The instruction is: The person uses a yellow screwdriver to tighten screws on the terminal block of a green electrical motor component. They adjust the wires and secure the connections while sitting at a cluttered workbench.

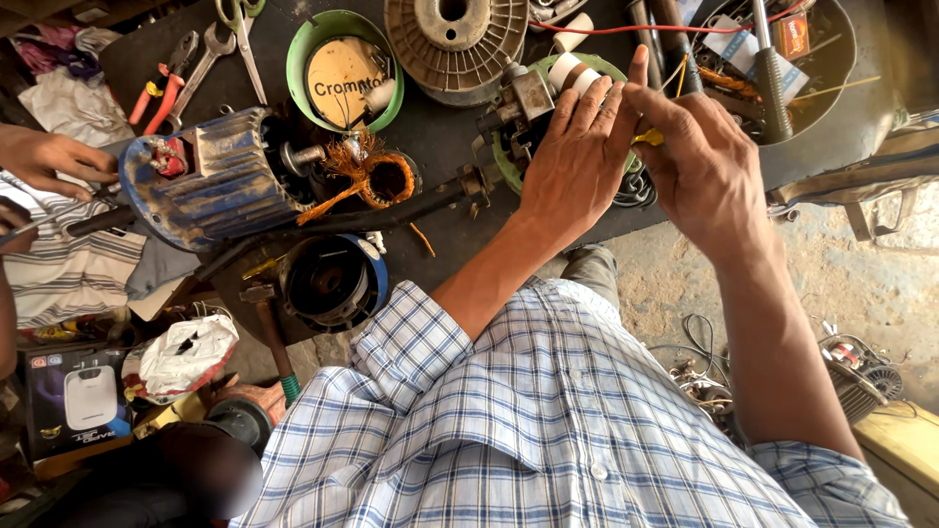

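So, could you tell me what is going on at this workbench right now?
A person in a checked shirt has both hands raised over a cluttered dark bench. The left hand rests by a small metal part and white tape rolls, while the right hand pinches something small and yellow. A blue motor housing and copper winding lie nearby, where another person's hand reaches in.

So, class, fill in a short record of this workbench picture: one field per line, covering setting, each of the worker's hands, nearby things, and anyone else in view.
Setting: dark workbench cluttered with motor parts, seen from above
Left hand: fingers spread over a small metal part and white tape rolls
Right hand: pinching a small yellow piece; details unclear
Nearby: blue motor housing, copper winding, green-rimmed bowl, scissors, red-handled pliers
Others: another person's hand at the left edge
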